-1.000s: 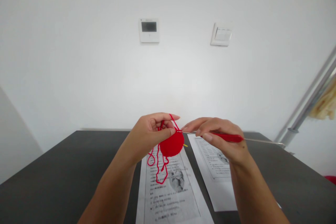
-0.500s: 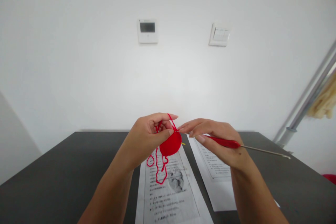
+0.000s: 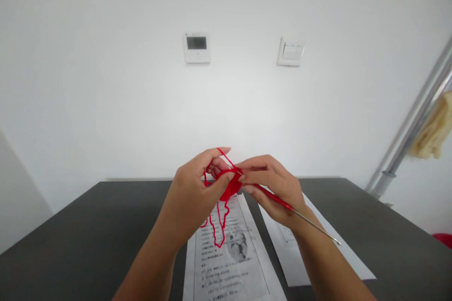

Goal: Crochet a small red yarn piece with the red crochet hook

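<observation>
A small red crocheted piece (image 3: 231, 188) is pinched between the thumb and fingers of my left hand (image 3: 192, 193). Red yarn runs over that hand's raised index finger, and loose strands (image 3: 219, 244) dangle below. My right hand (image 3: 278, 188) is closed on a crochet hook (image 3: 277, 199) with a red handle and a metal shaft at its rear end. The hook's front tip meets the top edge of the red piece, close to the left thumb; the tip itself is too small to make out.
Two printed sheets, a left one (image 3: 229, 273) and a right one (image 3: 300, 268), lie on the dark table (image 3: 88, 244). On the white wall are a thermostat (image 3: 197, 48) and a switch (image 3: 291, 52). A metal pole (image 3: 420, 127) with cream material stands at right.
My right hand has moved left and turned, so the hook's rear end now slopes more steeply down. The red piece has tilted in my left hand, and the yellow bit beside it no longer shows.
</observation>
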A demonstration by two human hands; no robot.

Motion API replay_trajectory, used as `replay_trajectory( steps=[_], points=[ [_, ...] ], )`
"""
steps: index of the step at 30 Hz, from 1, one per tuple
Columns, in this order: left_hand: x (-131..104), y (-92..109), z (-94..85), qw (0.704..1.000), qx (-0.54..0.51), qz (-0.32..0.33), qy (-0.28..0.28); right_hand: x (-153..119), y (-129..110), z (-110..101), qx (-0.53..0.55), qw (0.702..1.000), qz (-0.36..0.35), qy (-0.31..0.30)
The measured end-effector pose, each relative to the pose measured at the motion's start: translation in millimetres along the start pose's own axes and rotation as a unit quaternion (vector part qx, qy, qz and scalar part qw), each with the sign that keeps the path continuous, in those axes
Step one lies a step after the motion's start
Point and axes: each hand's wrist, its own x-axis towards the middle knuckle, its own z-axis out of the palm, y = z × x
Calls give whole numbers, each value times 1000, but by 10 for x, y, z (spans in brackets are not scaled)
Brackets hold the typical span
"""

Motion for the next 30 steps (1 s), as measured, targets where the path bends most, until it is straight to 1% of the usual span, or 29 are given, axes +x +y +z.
replay_trajectory(
  steps=[2, 5, 7, 11, 13, 15, 16, 17, 19, 21, 22, 24, 25, 26, 28, 30],
  points=[
    [-1, -16, 2, 1000, -27, -8, 7, -10, 23, 11, -16, 1000, -5, 15],
    [29, -72, 29, 990, -132, -42, -16, -21, 43, 6, -3, 1000, 2, 30],
    [67, -120, 62, 972, -221, -69, -37, -31, 51, 3, 5, 999, 3, 41],
    [131, -166, 149, 920, -366, -129, -60, -79, 78, 28, -18, 997, -27, 64],
    [138, -156, 199, 894, -409, -165, -74, -115, 107, 70, -41, 995, -45, 79],
    [129, -147, 244, 884, -425, -179, -75, -142, 144, 132, -62, 991, -52, 103],
    [122, -149, 261, 890, -417, -172, -67, -146, 161, 167, -74, 989, -50, 117],
    [116, -157, 271, 903, -397, -154, -50, -141, 174, 201, -88, 986, -44, 132],
    [111, -190, 265, 943, -318, -103, -13, -106, 174, 251, -129, 979, -41, 153],
    [121, -230, 226, 975, -215, -49, 8, -47, 130, 263, -163, 974, -48, 149],
    [132, -247, 196, 985, -168, -27, 9, -15, 92, 252, -162, 977, -36, 137],
    [165, -270, 126, 995, -97, 0, 2, 37, 1, 208, -123, 986, 4, 114],
    [185, -276, 91, 997, -72, 11, 2, 53, -45, 177, -92, 989, 37, 106],
    [206, -281, 59, 998, -52, 20, 1, 63, -87, 143, -64, 989, 73, 108],
    [247, -296, 10, 999, -23, 36, -6, 65, -151, 74, -31, 985, 144, 86],
    [280, -329, -18, 998, -13, 46, -33, 58, -190, 6, -17, 978, 200, 63]
  ],
)
